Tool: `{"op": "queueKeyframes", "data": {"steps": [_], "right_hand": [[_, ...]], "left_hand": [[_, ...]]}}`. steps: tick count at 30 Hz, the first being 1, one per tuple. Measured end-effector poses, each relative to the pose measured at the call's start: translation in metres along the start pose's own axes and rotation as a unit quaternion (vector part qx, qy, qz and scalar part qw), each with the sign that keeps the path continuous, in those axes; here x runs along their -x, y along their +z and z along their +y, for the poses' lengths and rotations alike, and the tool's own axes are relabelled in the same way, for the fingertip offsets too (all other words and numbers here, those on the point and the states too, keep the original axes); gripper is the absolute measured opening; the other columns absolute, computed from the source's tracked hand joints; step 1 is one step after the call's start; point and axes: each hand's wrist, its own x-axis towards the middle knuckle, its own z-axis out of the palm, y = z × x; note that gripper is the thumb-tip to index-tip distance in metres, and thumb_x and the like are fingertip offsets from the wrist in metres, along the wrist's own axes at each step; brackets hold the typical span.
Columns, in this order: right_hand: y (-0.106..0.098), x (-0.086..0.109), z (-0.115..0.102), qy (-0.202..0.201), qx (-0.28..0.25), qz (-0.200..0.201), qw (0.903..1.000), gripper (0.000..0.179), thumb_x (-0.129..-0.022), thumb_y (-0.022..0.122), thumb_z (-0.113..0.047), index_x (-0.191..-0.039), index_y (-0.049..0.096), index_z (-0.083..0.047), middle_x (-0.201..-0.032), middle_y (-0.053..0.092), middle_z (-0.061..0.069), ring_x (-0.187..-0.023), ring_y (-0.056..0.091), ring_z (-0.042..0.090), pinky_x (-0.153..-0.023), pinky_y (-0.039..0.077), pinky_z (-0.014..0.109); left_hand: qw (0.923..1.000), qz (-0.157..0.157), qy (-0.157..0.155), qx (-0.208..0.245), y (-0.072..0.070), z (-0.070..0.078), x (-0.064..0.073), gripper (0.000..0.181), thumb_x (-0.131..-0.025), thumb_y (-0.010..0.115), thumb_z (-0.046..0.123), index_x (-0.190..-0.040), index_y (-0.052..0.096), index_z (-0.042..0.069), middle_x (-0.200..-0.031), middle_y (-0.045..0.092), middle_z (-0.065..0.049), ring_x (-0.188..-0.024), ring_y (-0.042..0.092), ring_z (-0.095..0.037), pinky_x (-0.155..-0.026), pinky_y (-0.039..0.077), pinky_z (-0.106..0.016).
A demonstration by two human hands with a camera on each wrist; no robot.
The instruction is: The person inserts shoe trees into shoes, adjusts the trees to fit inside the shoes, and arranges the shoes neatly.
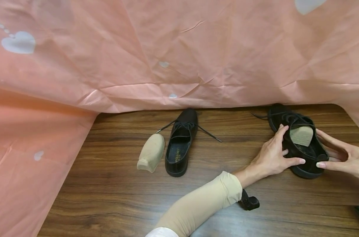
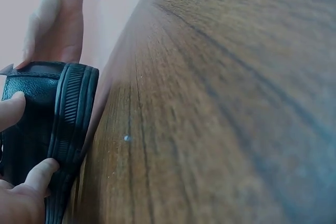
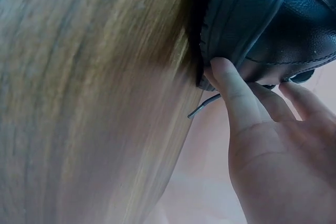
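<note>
A black lace-up shoe (image 1: 308, 166) is at the right of the wooden table, its toe toward the back. Inside its opening sits a beige shoe form (image 1: 301, 135), the front part hidden under the laces. My left hand (image 1: 269, 156) grips the shoe's left side, thumb near the heel and fingers along the upper. From the other side my right hand (image 1: 346, 158) holds it, thumb at the heel. In the right wrist view, a fingertip of the right hand (image 3: 273, 140) presses on the sole's edge.
A second black lace-up shoe (image 1: 179, 148) stands left of centre with its laces spread. Beside it lies another beige shoe form (image 1: 152, 151). Pink cloth (image 1: 179, 59) with hearts hangs along the table's back and left side. A black strap (image 1: 249, 201) shows by my left wrist.
</note>
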Motion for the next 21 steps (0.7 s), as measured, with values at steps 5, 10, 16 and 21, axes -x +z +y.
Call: {"op": "queueKeyframes", "data": {"steps": [5, 10, 16, 21], "right_hand": [[-0.0027, 0.0008, -0.0016, 0.013, 0.042, -0.01, 0.999, 0.102, -0.087, 0.066, 0.013, -0.161, 0.007, -0.028, -0.161, 0.011, -0.021, -0.115, 0.033, -0.029, -0.085, 0.039, 0.0], [-0.0046, 0.0017, -0.0031, 0.01, 0.046, -0.015, 0.9988, 0.102, -0.088, 0.065, 0.012, -0.161, 0.006, -0.029, -0.16, 0.009, -0.022, -0.114, 0.033, -0.029, -0.083, 0.04, 0.0], [-0.0005, 0.0081, -0.0032, 0.036, 0.014, 0.006, 0.9992, 0.102, -0.089, 0.061, 0.015, -0.16, 0.004, -0.031, -0.157, 0.009, -0.025, -0.112, 0.032, -0.029, -0.081, 0.04, -0.001], [-0.0029, 0.0042, 0.0032, 0.038, -0.007, 0.009, 0.9992, 0.1, -0.089, 0.06, 0.016, -0.161, 0.007, -0.03, -0.158, 0.014, -0.022, -0.112, 0.037, -0.028, -0.082, 0.042, 0.001]], "left_hand": [[0.9999, 0.003, 0.01, -0.012, 0.0009, -0.0012, -0.0012, 0.099, -0.082, 0.083, 0.031, -0.158, 0.019, 0.022, -0.164, 0.013, 0.002, -0.107, 0.059, 0.007, -0.078, 0.044, -0.001], [0.9995, -0.007, 0.015, -0.025, 0.0011, -0.0015, -0.0029, 0.101, -0.083, 0.082, 0.033, -0.159, 0.015, 0.023, -0.164, 0.01, 0.002, -0.104, 0.06, 0.007, -0.079, 0.043, 0.0], [0.9976, -0.045, 0.026, -0.045, 0.004, -0.0027, -0.0023, 0.108, -0.086, 0.079, 0.032, -0.16, 0.001, 0.022, -0.165, -0.001, 0.001, -0.103, 0.06, 0.01, -0.08, 0.041, 0.001], [0.9949, -0.053, 0.029, -0.081, -0.0015, -0.0056, -0.0031, 0.103, -0.089, 0.076, 0.032, -0.16, 0.001, 0.024, -0.166, 0.001, 0.003, -0.118, 0.054, 0.005, -0.092, 0.038, -0.002]]}}
